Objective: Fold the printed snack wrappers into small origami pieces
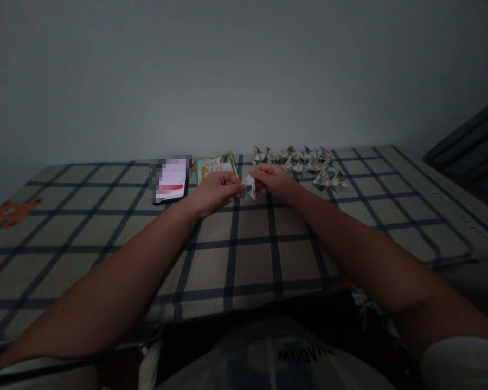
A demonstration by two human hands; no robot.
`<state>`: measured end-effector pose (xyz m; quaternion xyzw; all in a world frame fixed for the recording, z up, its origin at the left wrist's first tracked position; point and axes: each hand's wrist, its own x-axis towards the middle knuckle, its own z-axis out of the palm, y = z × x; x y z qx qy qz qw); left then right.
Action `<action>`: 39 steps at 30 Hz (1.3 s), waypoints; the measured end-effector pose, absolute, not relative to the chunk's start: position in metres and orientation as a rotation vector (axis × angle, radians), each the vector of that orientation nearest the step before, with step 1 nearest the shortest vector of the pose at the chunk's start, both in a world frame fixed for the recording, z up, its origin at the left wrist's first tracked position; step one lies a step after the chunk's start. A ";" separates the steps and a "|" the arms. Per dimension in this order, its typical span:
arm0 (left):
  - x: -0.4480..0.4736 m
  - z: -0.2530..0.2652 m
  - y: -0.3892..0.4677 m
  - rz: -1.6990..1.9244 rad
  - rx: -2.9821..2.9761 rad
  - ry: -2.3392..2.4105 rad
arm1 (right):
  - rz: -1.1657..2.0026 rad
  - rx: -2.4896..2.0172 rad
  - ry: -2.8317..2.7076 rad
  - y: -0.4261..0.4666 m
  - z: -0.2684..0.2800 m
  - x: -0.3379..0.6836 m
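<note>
Between my two hands is a small piece of folded printed paper (250, 187), pointed at its lower end. My left hand (218, 189) pinches its left side between thumb and fingers. On the other side, my right hand (274, 179) grips the paper's upper right edge, its fingertips partly hidden behind it. Several folded paper pieces (293, 157) with pointed tips stand in a cluster just beyond and to the right of my right hand. Behind my left hand lies a stack of printed sheets (214, 164), green at the border.
A phone (173, 180) with a lit, partly blurred screen lies left of the sheets. The checked tablecloth (248, 254) covers the table, which meets a plain wall (244, 76). An orange animal figure (14, 211) marks the cloth at far left. Dark slats (467, 135) stand at right.
</note>
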<state>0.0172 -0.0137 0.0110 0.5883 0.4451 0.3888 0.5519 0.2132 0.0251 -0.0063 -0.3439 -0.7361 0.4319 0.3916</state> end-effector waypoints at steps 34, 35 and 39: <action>0.014 0.001 -0.010 0.928 1.216 0.884 | 0.905 -0.783 -2.118 0.021 0.000 0.220; 0.013 0.000 -0.009 0.919 1.205 0.876 | 0.916 -0.781 -2.113 0.022 0.000 0.220; 0.013 0.000 -0.009 0.909 1.186 0.881 | 0.979 -0.804 -2.101 0.022 -0.001 0.219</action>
